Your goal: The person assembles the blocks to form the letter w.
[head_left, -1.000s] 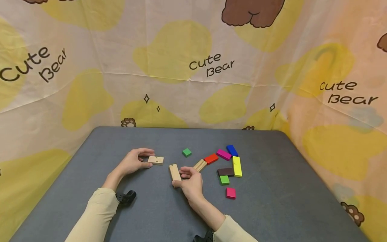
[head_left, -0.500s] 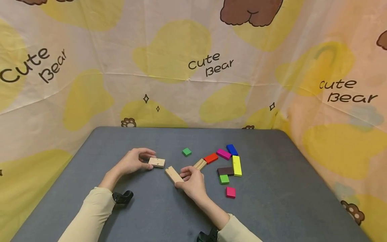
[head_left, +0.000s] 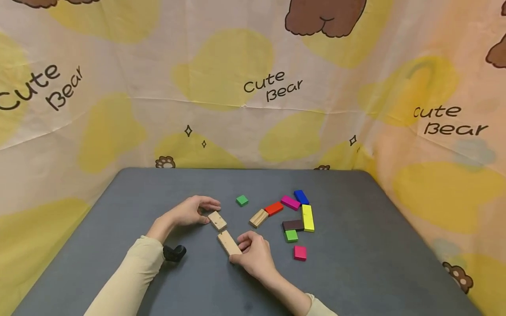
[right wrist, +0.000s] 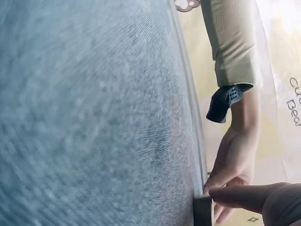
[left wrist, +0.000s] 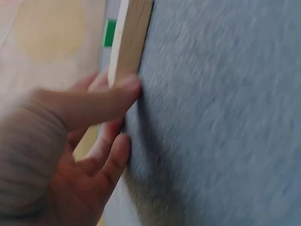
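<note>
My left hand point(head_left: 193, 211) pinches a short pale wooden block point(head_left: 217, 220) near its far-left end. In the left wrist view the thumb lies on the near side of a wooden block point(left wrist: 134, 42), with fingers behind. A longer pale wooden block point(head_left: 229, 242) lies just nearer, almost end to end with the short one. My right hand point(head_left: 257, 256) holds that longer block by its near end, thumb at the end and fingers at its right side. In the right wrist view the thumb presses the wooden block point(right wrist: 203, 211), and my left hand point(right wrist: 235, 155) shows beyond.
Right of the hands, a striped wooden block point(head_left: 258, 218), a red block point(head_left: 274, 209), a magenta block point(head_left: 290, 202), a blue block point(head_left: 301, 197), a yellow block point(head_left: 307, 218) and a dark brown block point(head_left: 293, 225) form a bent line. Green blocks and a pink block point(head_left: 300, 253) lie around it.
The left hand has moved right and turned the short block to a slant, bringing it to the longer block's far end. The right hand has turned the longer block and shifted it slightly nearer.
</note>
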